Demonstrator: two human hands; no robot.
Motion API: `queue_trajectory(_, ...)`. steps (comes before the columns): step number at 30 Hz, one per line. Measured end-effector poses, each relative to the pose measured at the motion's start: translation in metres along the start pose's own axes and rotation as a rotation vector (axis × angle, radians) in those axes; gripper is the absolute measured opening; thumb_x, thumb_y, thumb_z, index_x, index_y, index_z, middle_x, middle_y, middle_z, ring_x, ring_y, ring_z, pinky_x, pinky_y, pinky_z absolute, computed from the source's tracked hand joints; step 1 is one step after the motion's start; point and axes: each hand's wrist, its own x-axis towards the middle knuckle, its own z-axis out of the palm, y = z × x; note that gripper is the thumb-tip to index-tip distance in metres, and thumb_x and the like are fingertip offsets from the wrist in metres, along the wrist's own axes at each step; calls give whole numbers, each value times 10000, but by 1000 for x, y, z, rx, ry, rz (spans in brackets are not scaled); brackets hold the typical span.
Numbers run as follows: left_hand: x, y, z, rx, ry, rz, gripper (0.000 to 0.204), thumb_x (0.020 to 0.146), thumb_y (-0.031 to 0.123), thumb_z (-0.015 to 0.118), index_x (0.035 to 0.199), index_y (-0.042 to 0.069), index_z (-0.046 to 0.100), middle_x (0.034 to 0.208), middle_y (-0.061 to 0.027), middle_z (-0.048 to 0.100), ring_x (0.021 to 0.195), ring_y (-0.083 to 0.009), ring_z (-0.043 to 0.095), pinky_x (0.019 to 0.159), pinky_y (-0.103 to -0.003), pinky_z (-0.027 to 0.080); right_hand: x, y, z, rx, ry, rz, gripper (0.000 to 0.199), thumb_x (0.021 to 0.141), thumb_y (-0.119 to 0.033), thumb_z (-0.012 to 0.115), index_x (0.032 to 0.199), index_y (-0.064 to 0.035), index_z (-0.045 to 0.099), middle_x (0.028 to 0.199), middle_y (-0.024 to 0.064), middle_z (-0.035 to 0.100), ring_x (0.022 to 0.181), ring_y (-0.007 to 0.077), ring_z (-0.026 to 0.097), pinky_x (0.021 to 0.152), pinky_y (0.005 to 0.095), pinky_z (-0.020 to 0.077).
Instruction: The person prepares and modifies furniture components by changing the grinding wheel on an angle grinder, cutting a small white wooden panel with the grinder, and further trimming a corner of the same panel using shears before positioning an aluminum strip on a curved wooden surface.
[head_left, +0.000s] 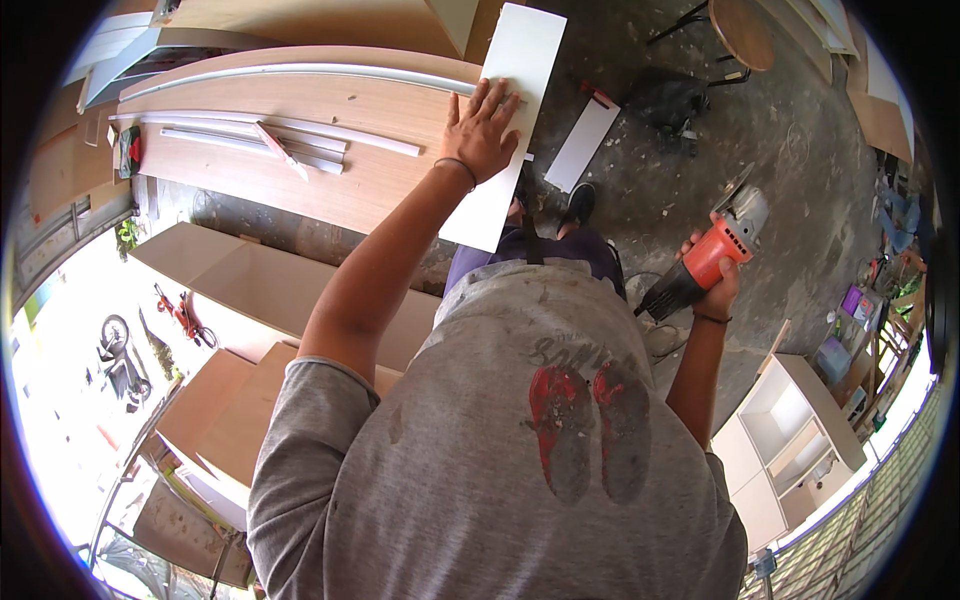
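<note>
A long white board [530, 60] lies across the right end of a wood-grain panel [240, 185], sticking out past its edge. My left hand [482, 130] rests flat on the board, fingers spread. Out to the right, away from the panel, my right hand [718, 285] is wrapped round the body of a red and black angle grinder [708, 258]. The grinder's grey head and disc [745, 200] point up and away from me. Whether the disc is spinning cannot be made out.
On the panel lie several white strips [380, 143] and a red-and-white utility knife [280, 150]. A white offcut [583, 145] is on the concrete floor beside a black bag [675, 105]. A round stool [741, 33] stands far right; cabinets [785, 430] stand at near right and left.
</note>
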Motion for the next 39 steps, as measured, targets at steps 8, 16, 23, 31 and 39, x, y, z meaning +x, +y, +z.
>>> queue_trajectory(8, -12, 16, -11, -224, 215, 15, 596, 812, 227, 609, 1354, 95, 399, 1424, -166, 342, 1355, -315, 267, 1076, -544, 209, -6, 1, 1, 108, 38, -98, 807, 740, -429, 655, 1359, -34, 322, 996, 129, 527, 852, 240, 561, 748, 386, 492)
queue_trajectory(16, -46, 147, -43, -1390, -700, -65, 687, 805, 352, 701, 1286, -55, 426, 1174, -156, 585, 1105, -219, 550, 924, -327, 434, -15, -8, 52, 235, 219, -251, 741, 789, -474, 597, 1326, -26, 350, 974, 134, 542, 834, 256, 590, 768, 413, 507)
queue_trajectory(23, -41, 176, -25, -1418, -1195, -3, 612, 697, 255, 764, 1183, 9, 486, 1036, -80, 605, 970, -171, 581, 848, -312, 468, -31, 16, 77, 274, 191, -368, 469, 807, -165, 619, 1215, 17, 478, 968, 127, 610, 835, 206, 626, 737, 318, 524)
queue_trajectory(31, -61, 197, -9, -1021, -1195, 249, 518, 775, 265, 702, 1191, 14, 523, 1053, -81, 622, 973, -144, 571, 835, -302, 455, -76, 16, 8, 639, 340, -416, 564, 761, -344, 658, 1198, -51, 455, 961, 120, 598, 842, 238, 621, 761, 366, 515)
queue_trajectory(39, -80, 314, -24, -623, -1359, 391, 267, 881, 243, 599, 1025, 18, 598, 846, 1, 588, 751, -58, 504, 661, -211, 409, -174, 27, -82, 1007, 566, -637, 524, 771, -427, 650, 1136, -93, 479, 923, 110, 594, 834, 247, 615, 728, 399, 522)
